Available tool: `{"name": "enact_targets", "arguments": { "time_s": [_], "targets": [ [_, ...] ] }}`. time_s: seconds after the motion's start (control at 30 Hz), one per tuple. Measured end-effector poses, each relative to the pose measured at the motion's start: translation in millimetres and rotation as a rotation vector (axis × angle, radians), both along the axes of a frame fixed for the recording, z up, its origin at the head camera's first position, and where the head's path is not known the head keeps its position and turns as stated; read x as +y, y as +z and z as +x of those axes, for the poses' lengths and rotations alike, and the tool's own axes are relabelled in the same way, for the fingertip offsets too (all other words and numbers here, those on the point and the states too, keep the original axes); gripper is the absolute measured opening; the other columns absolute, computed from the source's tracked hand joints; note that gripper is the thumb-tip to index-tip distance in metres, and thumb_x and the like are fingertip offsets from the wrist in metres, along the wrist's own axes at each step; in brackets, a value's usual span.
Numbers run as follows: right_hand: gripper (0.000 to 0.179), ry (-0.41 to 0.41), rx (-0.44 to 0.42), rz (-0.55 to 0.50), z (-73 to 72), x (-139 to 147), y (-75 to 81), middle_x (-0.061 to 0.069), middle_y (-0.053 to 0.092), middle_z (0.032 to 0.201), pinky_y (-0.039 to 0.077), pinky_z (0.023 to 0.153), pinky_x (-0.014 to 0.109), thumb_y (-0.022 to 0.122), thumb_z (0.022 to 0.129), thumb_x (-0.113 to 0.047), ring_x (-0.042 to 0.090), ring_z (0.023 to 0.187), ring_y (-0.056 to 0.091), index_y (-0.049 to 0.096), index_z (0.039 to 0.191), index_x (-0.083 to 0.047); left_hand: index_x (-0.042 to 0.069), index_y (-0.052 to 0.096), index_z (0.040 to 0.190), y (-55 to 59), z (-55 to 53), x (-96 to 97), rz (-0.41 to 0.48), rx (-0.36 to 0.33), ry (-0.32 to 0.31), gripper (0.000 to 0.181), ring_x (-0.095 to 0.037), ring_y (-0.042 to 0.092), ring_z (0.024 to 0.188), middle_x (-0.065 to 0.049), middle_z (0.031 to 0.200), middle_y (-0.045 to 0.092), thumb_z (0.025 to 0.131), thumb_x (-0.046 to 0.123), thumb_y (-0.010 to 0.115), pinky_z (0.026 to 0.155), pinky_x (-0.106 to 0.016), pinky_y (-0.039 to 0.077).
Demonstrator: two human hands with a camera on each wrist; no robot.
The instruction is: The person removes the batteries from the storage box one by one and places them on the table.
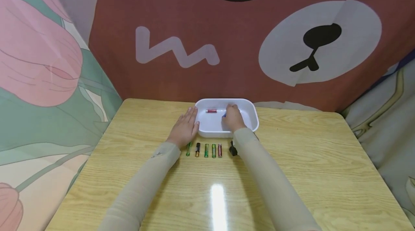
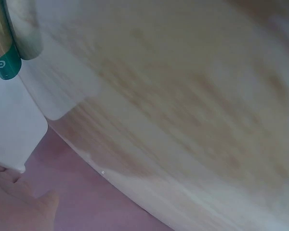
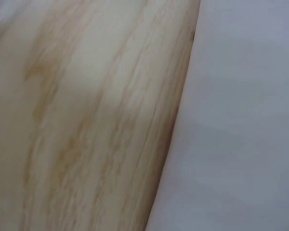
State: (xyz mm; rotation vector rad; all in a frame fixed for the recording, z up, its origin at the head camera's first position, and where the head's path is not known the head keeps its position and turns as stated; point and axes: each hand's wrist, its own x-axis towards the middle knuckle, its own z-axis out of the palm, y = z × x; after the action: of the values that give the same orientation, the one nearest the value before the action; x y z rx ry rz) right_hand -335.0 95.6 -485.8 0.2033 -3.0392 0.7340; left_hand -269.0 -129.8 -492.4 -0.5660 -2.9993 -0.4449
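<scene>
A white plastic tray [image 1: 202, 133] stands at the table's far edge. My left hand [image 1: 184, 129] lies with straight fingers along its left rim. My right hand [image 1: 234, 117] reaches inside with curled fingers, and a small blue thing [image 1: 224, 115] peeks out at their left side, mostly hidden. On the tray floor, left of that hand, lies a red battery [image 1: 211, 111]. Several batteries stretch in a row in front of the tray: a black-and-orange battery [image 1: 197, 149], green ones and a red one at the right end. A green-and-gold battery [image 2: 5, 43] shows large in the left wrist view.
The wooden table [image 1: 308, 159] reaches to a printed cloth [image 1: 236, 51] hanging right behind the tray. A small black object [image 1: 233, 149] sits beside my right wrist. In the right wrist view, a plain pale surface [image 3: 236, 120] fills the right side.
</scene>
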Motion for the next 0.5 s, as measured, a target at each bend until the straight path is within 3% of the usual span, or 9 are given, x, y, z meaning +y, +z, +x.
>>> {"name": "enact_targets", "arguments": {
  "time_s": [0.2, 0.5],
  "targets": [
    [0.040, -0.015, -0.004, -0.002, 1.7, 1.9, 2.8, 0.031, 0.057, 0.115, 0.052, 0.100, 0.047, 0.070, 0.085, -0.004, 0.041, 0.106, 0.062, 0.059, 0.117, 0.018, 0.005, 0.013, 0.163, 0.9, -0.4, -0.2, -0.017, 0.005, -0.008, 0.065, -0.023, 0.010, 0.156, -0.007, 0.170, 0.012, 0.109, 0.040, 0.024, 0.125, -0.047, 0.018],
    [0.032, -0.047, -0.001, -0.093, -0.4, 4.9, -0.9, 0.030, 0.059, 0.107, 0.052, 0.095, 0.048, 0.071, 0.080, -0.002, 0.041, 0.101, 0.061, 0.063, 0.105, 0.016, 0.005, 0.013, 0.163, -0.4, -1.1, -1.1, -0.025, 0.014, -0.008, 0.065, -0.023, 0.010, 0.156, -0.007, 0.170, 0.012, 0.109, 0.040, 0.023, 0.125, -0.048, 0.019]
  ]
}}
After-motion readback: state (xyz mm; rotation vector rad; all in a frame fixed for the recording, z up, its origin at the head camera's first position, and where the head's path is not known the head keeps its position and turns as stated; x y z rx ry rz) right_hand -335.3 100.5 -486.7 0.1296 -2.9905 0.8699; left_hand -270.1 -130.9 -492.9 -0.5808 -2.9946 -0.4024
